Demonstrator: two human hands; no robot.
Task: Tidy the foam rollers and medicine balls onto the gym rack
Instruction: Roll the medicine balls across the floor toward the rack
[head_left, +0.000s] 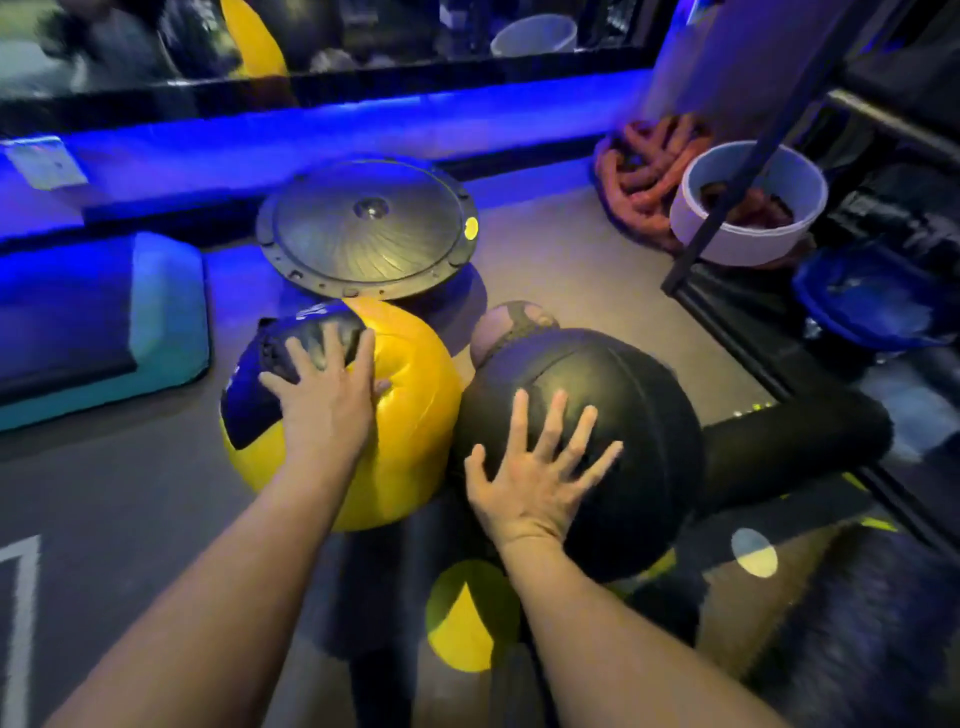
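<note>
Marking (311, 310) on yellow ball (415, 426) unreadable

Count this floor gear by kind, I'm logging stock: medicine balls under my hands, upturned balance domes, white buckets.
Medicine balls: 2 (yellow-and-black ball, black ball)
Balance domes: 1
White buckets: 1
Total: 4

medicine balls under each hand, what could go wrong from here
The left hand lies flat on the yellow ball and the right hand on the black ball, neither wrapping it, so either ball could slip if lifted one-handed. The foam roller beside the black ball may get nudged.
</note>
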